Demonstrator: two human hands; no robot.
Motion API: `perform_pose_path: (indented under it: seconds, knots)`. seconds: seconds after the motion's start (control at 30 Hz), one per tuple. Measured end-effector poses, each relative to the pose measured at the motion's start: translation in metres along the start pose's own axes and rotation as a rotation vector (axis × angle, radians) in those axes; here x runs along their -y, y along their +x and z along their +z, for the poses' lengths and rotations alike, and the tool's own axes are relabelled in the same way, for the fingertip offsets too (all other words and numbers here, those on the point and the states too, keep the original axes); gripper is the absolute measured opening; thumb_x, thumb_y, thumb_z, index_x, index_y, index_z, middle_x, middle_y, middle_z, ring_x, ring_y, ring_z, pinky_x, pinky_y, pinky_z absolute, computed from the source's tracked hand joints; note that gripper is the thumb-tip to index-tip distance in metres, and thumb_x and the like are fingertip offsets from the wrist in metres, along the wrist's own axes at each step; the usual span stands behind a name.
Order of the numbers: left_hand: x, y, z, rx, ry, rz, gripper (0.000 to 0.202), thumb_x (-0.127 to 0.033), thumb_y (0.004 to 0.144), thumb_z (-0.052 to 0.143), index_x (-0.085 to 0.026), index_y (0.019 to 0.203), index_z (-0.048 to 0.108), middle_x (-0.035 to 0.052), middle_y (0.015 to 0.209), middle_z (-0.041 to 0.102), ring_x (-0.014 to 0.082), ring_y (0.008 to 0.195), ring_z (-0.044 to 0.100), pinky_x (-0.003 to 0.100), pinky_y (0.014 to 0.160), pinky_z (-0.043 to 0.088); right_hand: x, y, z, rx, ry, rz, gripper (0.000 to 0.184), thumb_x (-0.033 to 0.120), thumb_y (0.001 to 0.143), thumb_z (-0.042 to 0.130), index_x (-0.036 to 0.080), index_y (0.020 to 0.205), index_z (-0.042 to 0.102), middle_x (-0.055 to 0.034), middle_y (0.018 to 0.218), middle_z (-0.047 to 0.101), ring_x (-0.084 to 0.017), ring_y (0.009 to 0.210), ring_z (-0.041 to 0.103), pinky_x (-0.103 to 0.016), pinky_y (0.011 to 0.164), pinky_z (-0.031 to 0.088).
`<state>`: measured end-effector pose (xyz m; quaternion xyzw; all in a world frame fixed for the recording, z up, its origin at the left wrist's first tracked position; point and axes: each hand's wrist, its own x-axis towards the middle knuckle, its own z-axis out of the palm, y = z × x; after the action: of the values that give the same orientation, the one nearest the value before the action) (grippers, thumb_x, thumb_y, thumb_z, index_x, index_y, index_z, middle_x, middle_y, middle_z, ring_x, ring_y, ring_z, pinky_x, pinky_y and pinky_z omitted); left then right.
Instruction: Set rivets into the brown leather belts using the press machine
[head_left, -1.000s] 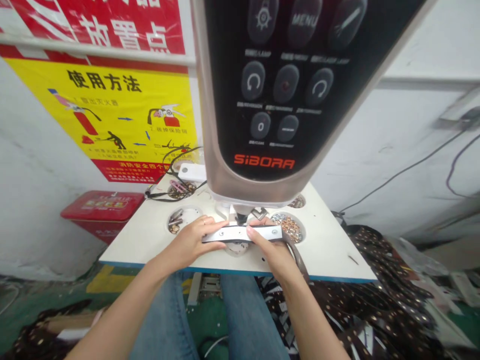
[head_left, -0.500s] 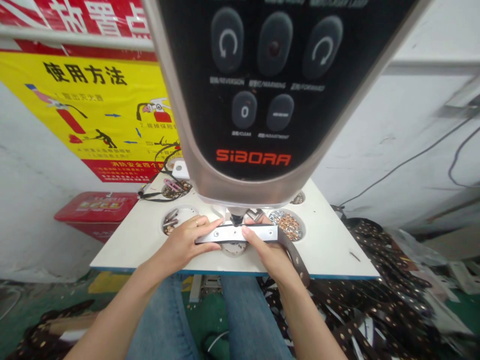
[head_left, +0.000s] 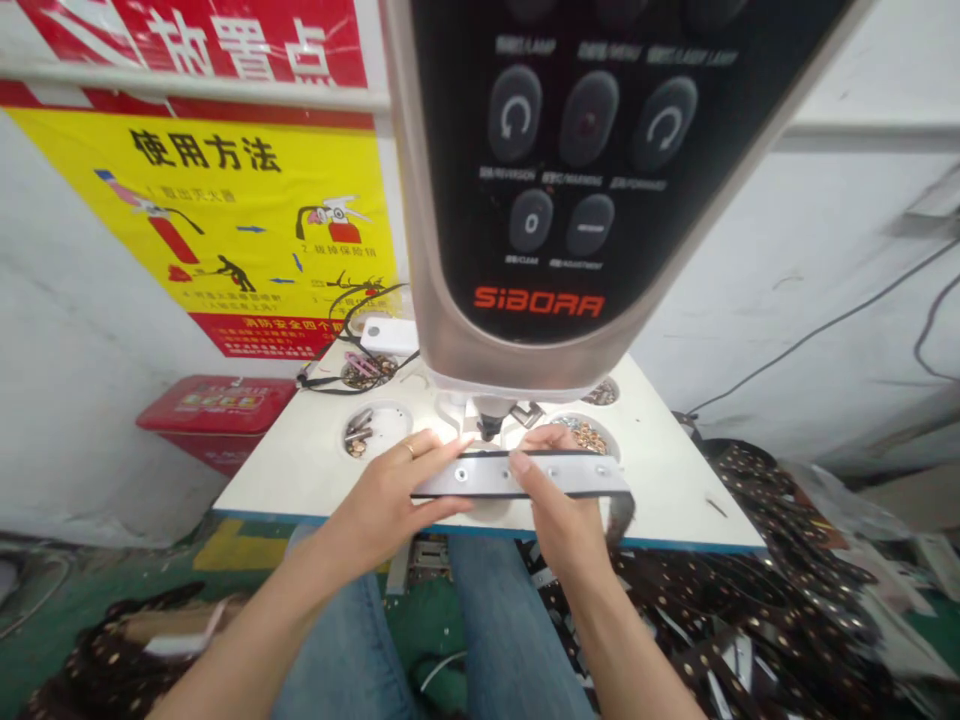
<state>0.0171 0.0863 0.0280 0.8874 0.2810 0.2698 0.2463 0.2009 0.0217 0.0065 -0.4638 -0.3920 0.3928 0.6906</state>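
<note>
A dark belt strap with metal studs along it lies across the white work table, its grey underside facing up, just below the punch head of the Sibora machine. My left hand pinches the strap's left end, thumb under and fingers on top, a ring on one finger. My right hand grips the strap right of the middle. The strap's right part bends down over the table edge.
Round wells in the table hold rivets and metal parts. Black cables lie at the back left. A heap of studded belts fills the floor at right. A red box stands left by the wall.
Both hands have drawn the strap back from under the punch towards me and slid it left to right; more studs now show on it. The view has shifted slightly.
</note>
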Motion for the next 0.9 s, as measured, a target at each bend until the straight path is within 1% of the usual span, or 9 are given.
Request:
perform_pose_path:
  seconds: [0.07, 0.13, 0.27, 0.33, 0.43, 0.5, 0.63, 0.8, 0.9]
  knots:
    - [-0.013, -0.007, 0.000, -0.014, -0.091, -0.029, 0.052, -0.045, 0.087, 0.061, -0.022, 0.134, 0.053, 0.0070, 0.108, 0.060, 0.0211, 0.100, 0.058, 0.030, 0.088, 0.049, 0.004, -0.011, -0.002, 0.078, -0.032, 0.043, 0.022, 0.039, 0.076, 0.071, 0.025, 0.086, 0.057, 0.0042, 0.071, 0.054, -0.015, 0.065, 0.052, -0.027, 0.061, 0.043]
    - [-0.017, -0.012, 0.000, -0.015, -0.224, -0.154, 0.049, -0.046, 0.087, 0.061, -0.022, 0.129, 0.057, 0.0071, 0.107, 0.061, 0.0205, 0.095, 0.060, 0.030, 0.082, 0.052, 0.004, -0.015, -0.007, 0.085, -0.113, 0.086, 0.021, 0.039, 0.077, 0.071, 0.023, 0.083, 0.059, 0.0023, 0.073, 0.057, -0.016, 0.068, 0.053, -0.027, 0.063, 0.043]
    - [-0.006, -0.006, -0.001, -0.054, -0.537, -0.458, 0.045, -0.041, 0.087, 0.056, -0.015, 0.123, 0.061, 0.0032, 0.079, 0.065, 0.0155, 0.067, 0.061, 0.029, 0.067, 0.054, -0.002, -0.001, -0.017, 0.028, -0.157, 0.079, 0.021, 0.039, 0.074, 0.073, 0.022, 0.081, 0.062, 0.0011, 0.077, 0.061, -0.018, 0.073, 0.055, -0.030, 0.068, 0.043]
    - [0.001, 0.002, 0.000, -0.090, -0.628, -0.528, 0.047, -0.039, 0.081, 0.063, -0.012, 0.119, 0.064, 0.0030, 0.077, 0.066, 0.0153, 0.065, 0.061, 0.030, 0.068, 0.055, -0.006, 0.011, -0.019, 0.018, -0.164, 0.090, 0.022, 0.039, 0.072, 0.073, 0.022, 0.082, 0.062, 0.0012, 0.077, 0.061, -0.018, 0.073, 0.055, -0.030, 0.068, 0.043]
    - [0.008, 0.015, 0.004, -0.105, -0.698, -0.562, 0.051, -0.040, 0.073, 0.070, -0.010, 0.113, 0.067, 0.0074, 0.090, 0.070, 0.0172, 0.071, 0.063, 0.032, 0.069, 0.058, -0.012, 0.024, -0.019, 0.014, -0.162, 0.144, 0.024, 0.038, 0.069, 0.073, 0.022, 0.083, 0.061, 0.0015, 0.077, 0.060, -0.019, 0.074, 0.054, -0.030, 0.068, 0.041]
    - [0.010, 0.018, 0.006, -0.093, -0.701, -0.576, 0.054, -0.041, 0.071, 0.071, -0.009, 0.114, 0.067, 0.0088, 0.094, 0.070, 0.0178, 0.072, 0.064, 0.033, 0.069, 0.058, -0.015, 0.026, -0.019, 0.015, -0.154, 0.149, 0.024, 0.037, 0.069, 0.073, 0.022, 0.083, 0.060, 0.0013, 0.078, 0.059, -0.019, 0.076, 0.054, -0.031, 0.070, 0.041]
    - [0.013, 0.015, 0.006, -0.096, -0.661, -0.607, 0.055, -0.042, 0.071, 0.070, -0.008, 0.115, 0.066, 0.0082, 0.091, 0.071, 0.0170, 0.071, 0.063, 0.030, 0.067, 0.056, -0.017, 0.025, -0.018, 0.014, -0.130, 0.147, 0.023, 0.037, 0.069, 0.072, 0.022, 0.082, 0.060, 0.0017, 0.077, 0.060, -0.019, 0.076, 0.054, -0.031, 0.071, 0.041]
    - [0.019, 0.011, 0.008, -0.099, -0.647, -0.655, 0.053, -0.041, 0.071, 0.069, -0.008, 0.112, 0.068, 0.0074, 0.086, 0.072, 0.0143, 0.065, 0.062, 0.025, 0.064, 0.051, -0.021, 0.027, -0.021, 0.063, -0.140, 0.176, 0.021, 0.036, 0.071, 0.072, 0.023, 0.083, 0.061, 0.0022, 0.081, 0.062, -0.019, 0.080, 0.057, -0.032, 0.076, 0.042]
    - [0.017, 0.015, 0.008, -0.110, -0.678, -0.658, 0.052, -0.039, 0.069, 0.071, -0.009, 0.111, 0.068, 0.0062, 0.085, 0.070, 0.0133, 0.066, 0.061, 0.023, 0.063, 0.051, -0.021, 0.029, -0.019, 0.041, -0.134, 0.185, 0.021, 0.036, 0.070, 0.073, 0.023, 0.082, 0.062, 0.0018, 0.081, 0.063, -0.019, 0.079, 0.057, -0.032, 0.075, 0.042]
